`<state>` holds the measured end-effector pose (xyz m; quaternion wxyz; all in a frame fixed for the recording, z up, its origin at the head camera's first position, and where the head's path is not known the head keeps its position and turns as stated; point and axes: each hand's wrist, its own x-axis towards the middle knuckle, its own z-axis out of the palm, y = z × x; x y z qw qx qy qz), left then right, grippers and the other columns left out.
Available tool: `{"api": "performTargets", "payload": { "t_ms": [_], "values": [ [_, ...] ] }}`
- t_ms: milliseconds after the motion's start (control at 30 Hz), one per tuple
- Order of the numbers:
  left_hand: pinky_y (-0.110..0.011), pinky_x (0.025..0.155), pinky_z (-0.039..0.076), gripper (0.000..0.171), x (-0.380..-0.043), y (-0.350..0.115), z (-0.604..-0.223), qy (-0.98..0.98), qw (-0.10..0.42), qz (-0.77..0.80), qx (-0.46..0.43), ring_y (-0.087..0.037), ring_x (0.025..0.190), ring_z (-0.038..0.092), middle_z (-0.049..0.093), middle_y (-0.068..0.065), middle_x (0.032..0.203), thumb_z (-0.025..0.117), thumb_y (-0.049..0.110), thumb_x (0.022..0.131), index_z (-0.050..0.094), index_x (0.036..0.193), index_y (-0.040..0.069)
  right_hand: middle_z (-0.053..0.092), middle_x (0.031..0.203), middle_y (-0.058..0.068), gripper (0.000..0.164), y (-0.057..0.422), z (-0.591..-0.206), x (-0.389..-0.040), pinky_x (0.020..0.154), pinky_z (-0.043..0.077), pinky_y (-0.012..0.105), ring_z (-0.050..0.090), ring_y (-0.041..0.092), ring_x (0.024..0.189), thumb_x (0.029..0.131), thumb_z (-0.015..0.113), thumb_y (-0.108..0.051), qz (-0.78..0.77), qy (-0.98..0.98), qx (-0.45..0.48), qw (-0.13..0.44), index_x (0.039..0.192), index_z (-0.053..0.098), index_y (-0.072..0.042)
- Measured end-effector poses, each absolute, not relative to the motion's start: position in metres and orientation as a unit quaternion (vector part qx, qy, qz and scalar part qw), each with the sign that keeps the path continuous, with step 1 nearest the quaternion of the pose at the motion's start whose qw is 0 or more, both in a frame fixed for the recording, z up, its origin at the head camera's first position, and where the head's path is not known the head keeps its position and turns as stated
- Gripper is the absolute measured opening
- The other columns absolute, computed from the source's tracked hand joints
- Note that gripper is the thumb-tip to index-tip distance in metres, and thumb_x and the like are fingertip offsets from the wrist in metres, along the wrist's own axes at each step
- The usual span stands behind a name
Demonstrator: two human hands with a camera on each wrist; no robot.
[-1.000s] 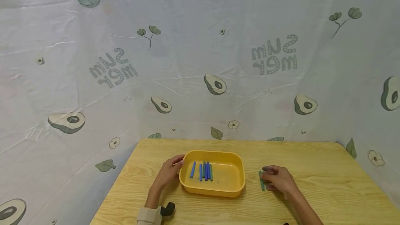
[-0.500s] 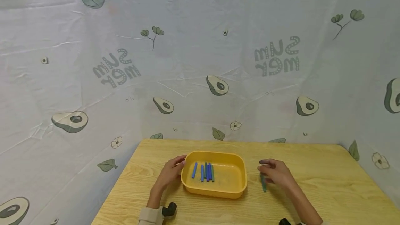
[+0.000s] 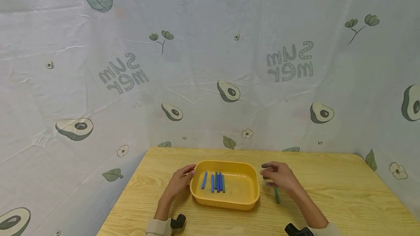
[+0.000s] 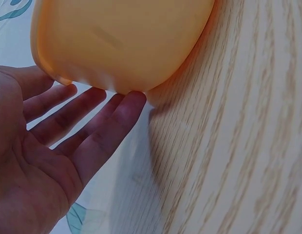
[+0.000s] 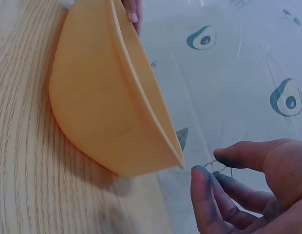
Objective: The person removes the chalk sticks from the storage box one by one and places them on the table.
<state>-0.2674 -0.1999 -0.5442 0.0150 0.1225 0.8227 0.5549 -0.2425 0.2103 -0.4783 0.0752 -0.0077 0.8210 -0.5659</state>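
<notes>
A yellow plastic tray (image 3: 242,188) stands on the table and holds several blue and green chalk sticks (image 3: 218,182). My left hand (image 3: 178,182) grips its left end. In the left wrist view, the hand's (image 4: 48,146) fingertips meet the outer wall of the tray (image 4: 126,39) and the thumb reaches its rim. Just right of the tray is my right hand (image 3: 280,177), raised above the table. Its fingers are bent, with dark-stained tips. In the right wrist view, the hand (image 5: 253,190) shows a gap between thumb and fingers, nothing visible there. A green chalk stick (image 3: 277,196) lies beneath it.
The pale wooden table (image 3: 344,192) ends at a cloth backdrop (image 3: 197,65) printed with avocados and leaves. Black wrist camera mounts (image 3: 178,221) sit by both cuffs.
My right hand has risen off the green chalk stick and moved left toward the tray, uncovering part of the stick. The left hand has stayed at the tray's end.
</notes>
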Motion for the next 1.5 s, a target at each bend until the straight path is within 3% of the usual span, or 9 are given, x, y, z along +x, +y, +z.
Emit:
{"api": "performTargets", "payload": {
  "t_ms": [267,567,867,1133,1333,1500],
  "values": [
    [-0.033,0.082,0.067,0.046,-0.265,-0.2,-0.544,0.818,0.02,0.563,0.119,-0.045,0.132,0.067,0.064,-0.024,0.147,0.058,0.026,0.113,0.059,0.153,0.005,0.071,0.125,0.025,0.047,0.203,-0.477,-0.247,0.083,0.068,0.045,0.075,0.033,0.108,0.105,0.069,-0.017,-0.564,0.822,-0.018,0.077,0.143,0.059,0.01],
    [-0.036,0.092,0.065,0.047,-0.268,-0.201,-0.544,0.827,0.004,0.549,0.121,-0.043,0.135,0.065,0.066,-0.022,0.146,0.059,0.029,0.112,0.06,0.153,0.006,0.071,0.126,0.027,0.048,0.193,-0.469,-0.249,0.085,0.067,0.044,0.076,0.033,0.108,0.104,0.07,-0.015,-0.583,0.805,-0.038,0.106,0.142,0.058,0.013],
    [-0.048,0.103,0.062,0.046,-0.27,-0.199,-0.545,0.833,0.0,0.542,0.115,-0.041,0.136,0.064,0.067,-0.02,0.147,0.059,0.029,0.112,0.061,0.152,0.007,0.072,0.118,0.023,0.045,0.183,-0.466,-0.251,0.077,0.067,0.039,0.074,0.03,0.1,0.102,0.071,-0.011,-0.589,0.798,-0.043,0.122,0.139,0.06,0.013],
    [-0.038,0.098,0.064,0.046,-0.272,-0.197,-0.544,0.834,0.009,0.54,0.117,-0.041,0.136,0.064,0.064,-0.022,0.15,0.058,0.029,0.113,0.06,0.153,0.006,0.07,0.123,0.026,0.048,0.176,-0.467,-0.25,0.086,0.067,0.047,0.074,0.039,0.11,0.102,0.072,-0.012,-0.596,0.791,-0.059,0.127,0.14,0.058,0.014],
    [-0.039,0.098,0.064,0.046,-0.271,-0.196,-0.543,0.838,0.01,0.534,0.113,-0.041,0.137,0.064,0.064,-0.021,0.151,0.058,0.03,0.113,0.06,0.153,0.007,0.07,0.127,0.028,0.05,0.17,-0.469,-0.249,0.089,0.067,0.047,0.074,0.037,0.112,0.102,0.072,-0.01,-0.596,0.789,-0.074,0.127,0.142,0.056,0.016],
    [-0.038,0.096,0.064,0.045,-0.27,-0.196,-0.542,0.838,0.01,0.536,0.103,-0.038,0.134,0.066,0.064,-0.021,0.151,0.059,0.029,0.112,0.061,0.152,0.007,0.07,0.126,0.028,0.05,0.162,-0.469,-0.251,0.092,0.066,0.05,0.071,0.045,0.117,0.103,0.07,-0.007,-0.599,0.784,-0.085,0.138,0.143,0.054,0.017]
  ]
}}
